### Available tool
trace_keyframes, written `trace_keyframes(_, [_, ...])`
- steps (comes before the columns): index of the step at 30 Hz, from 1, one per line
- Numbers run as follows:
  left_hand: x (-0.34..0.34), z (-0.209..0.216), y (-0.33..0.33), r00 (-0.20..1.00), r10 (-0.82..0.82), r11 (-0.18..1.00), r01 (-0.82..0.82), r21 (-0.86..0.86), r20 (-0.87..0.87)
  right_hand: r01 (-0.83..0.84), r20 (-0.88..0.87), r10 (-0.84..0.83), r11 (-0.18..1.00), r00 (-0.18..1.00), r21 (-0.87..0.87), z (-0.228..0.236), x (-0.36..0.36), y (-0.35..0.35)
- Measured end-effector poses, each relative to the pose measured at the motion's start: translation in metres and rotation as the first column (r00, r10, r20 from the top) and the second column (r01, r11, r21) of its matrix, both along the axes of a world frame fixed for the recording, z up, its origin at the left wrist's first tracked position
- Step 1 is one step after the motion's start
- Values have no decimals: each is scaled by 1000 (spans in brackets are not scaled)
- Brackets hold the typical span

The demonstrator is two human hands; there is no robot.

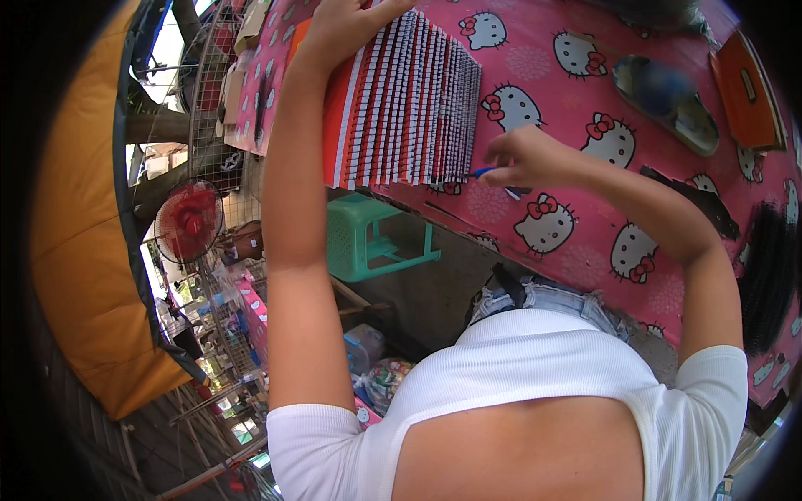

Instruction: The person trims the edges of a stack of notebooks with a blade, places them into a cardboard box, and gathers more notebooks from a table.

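Observation:
A thick row of spiral-bound notebooks (409, 108) with red covers lies at the table's left edge, black coils facing up toward me. My left hand (347, 33) rests flat across the far end of the row, thumb stretched over the coils; the picture's upper edge cuts off its other fingers. Pinched in my right hand (530, 159) is a slim blue tool (482, 172), its tip at the notebooks' near right corner. The fingers hide most of it, so its exact kind does not show. A small dark-and-white piece (515, 193) lies just below this hand.
Pink cartoon-cat cloth (576, 267) covers the table. To the right are a greenish oblong tray (697, 125), an orange box (748, 92), a dark strip (693, 200) and a black bristly bundle (764, 275). A green plastic stool (355, 238) stands below; a red fan (190, 221) is at left.

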State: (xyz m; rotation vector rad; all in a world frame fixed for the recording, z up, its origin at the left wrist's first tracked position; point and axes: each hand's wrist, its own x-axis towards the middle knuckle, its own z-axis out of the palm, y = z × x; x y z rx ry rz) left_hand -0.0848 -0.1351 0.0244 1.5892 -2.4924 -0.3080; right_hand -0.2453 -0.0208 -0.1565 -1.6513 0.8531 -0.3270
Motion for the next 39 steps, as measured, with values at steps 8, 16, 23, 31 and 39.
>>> trace_keyframes(8, [4, -2, -3, 999, -30, 1000, 30, -4, -21, 137, 109, -88, 421, 990, -897, -22, 0, 10])
trace_keyframes(16, [2, -2, -1, 999, -39, 998, 39, -44, -6, -91, 50, 77, 910, 996, 404, 5, -1, -22])
trace_keyframes(23, [3, -5, -7, 999, -30, 999, 30, -28, 16, -51, -134, -4, 912, 991, -406, 2, 0, 8])
trace_keyframes(31, [4, 2, 3, 1000, -7, 999, 8, -33, 27, 4, -33, -74, 447, 997, -895, -26, 2, 12])
trace_keyframes(39, [4, -4, -5, 999, -37, 999, 37, -14, -8, -93, -95, 95, 995, 991, 30, -1, 3, -17])
